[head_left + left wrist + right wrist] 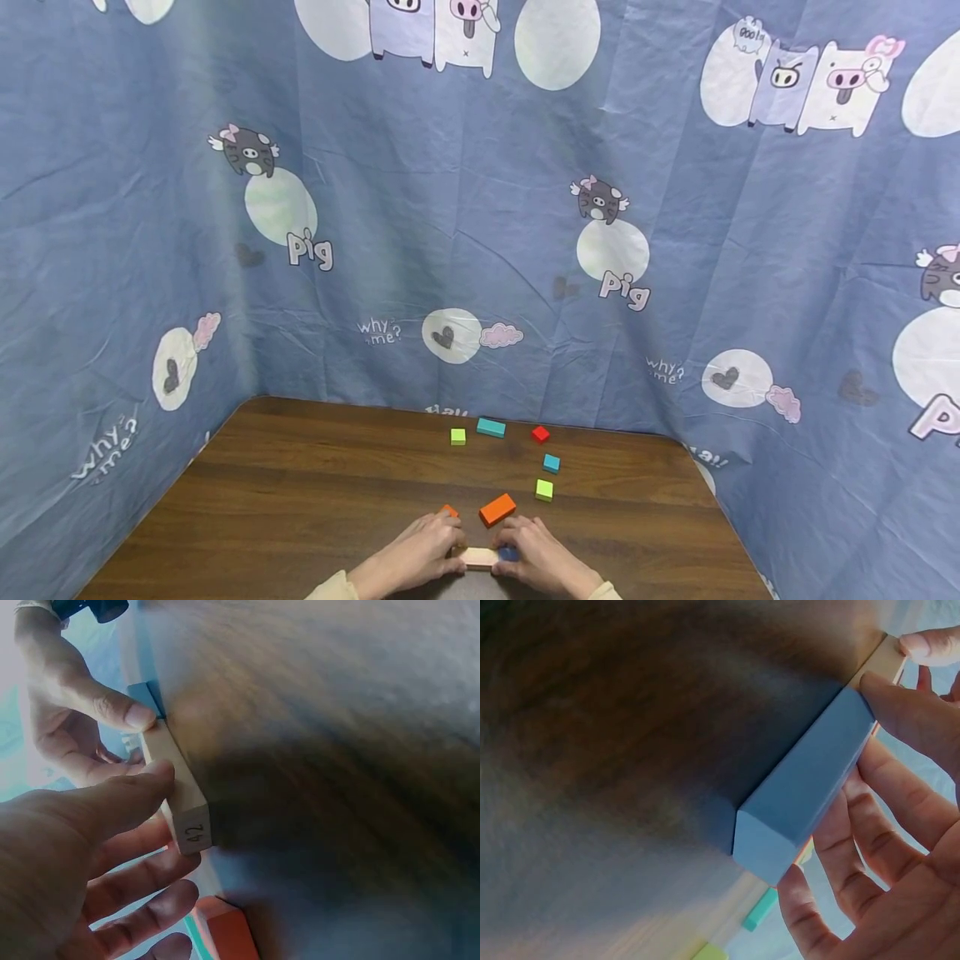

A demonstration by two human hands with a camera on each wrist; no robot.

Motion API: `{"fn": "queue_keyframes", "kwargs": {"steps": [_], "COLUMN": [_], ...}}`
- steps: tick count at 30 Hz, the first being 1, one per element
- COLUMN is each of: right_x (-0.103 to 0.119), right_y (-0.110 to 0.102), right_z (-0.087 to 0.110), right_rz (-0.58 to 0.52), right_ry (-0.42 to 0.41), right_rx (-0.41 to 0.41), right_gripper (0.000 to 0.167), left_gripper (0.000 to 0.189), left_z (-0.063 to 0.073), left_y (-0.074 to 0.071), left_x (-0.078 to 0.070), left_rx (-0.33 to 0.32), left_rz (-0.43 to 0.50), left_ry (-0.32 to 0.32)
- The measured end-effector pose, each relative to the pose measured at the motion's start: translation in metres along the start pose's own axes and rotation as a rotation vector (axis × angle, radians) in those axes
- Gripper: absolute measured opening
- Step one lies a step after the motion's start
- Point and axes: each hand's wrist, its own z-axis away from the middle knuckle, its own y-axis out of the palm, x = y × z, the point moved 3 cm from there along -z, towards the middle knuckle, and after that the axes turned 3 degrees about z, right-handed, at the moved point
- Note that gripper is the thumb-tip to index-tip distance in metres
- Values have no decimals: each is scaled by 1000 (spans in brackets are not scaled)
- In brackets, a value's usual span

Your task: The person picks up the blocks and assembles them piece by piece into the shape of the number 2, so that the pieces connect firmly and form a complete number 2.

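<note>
A pale wooden block (478, 557) lies lengthwise on the table, end to end with a blue block (806, 765). My left hand (423, 546) pinches the wooden block near its end marked "42", thumb on the near side and fingers behind. My right hand (540, 554) holds the blue block, its fingers along the back and its thumb at the seam where the two blocks meet. In the head view that hand covers most of the blue block. Just beyond the hands are an orange block (497, 510) and another orange block (450, 511), partly hidden by the left hand.
Farther back on the brown table (300, 475) lie a lime cube (458, 437), a teal block (491, 427), a red block (541, 434), a blue cube (551, 463) and a second lime cube (543, 490). A blue patterned curtain (420, 217) surrounds the table's back and sides.
</note>
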Motion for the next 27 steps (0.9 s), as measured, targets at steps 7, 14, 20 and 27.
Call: {"fn": "queue_keyframes", "kwargs": {"steps": [7,14,20,27], "right_x": [-1,-1,-1,-1], "right_y": [0,0,1,1], "right_z": [-1,-1,0,1], "right_rz": [-9,-4,-1,-2], "right_ry": [1,8,0,-11], "right_rx": [-3,-7,-16,-21], "right_gripper": [23,23,23,21], "left_gripper": [17,21,20,17], "left_z": [-4,-13,-13,-9], "left_y": [-13,-35,-49,-53], "left_x": [0,8,16,25], "left_rx": [-44,-107,-168,-255], "left_rz": [0,-6,-2,-23], "left_ry": [19,-31,-90,-96]}}
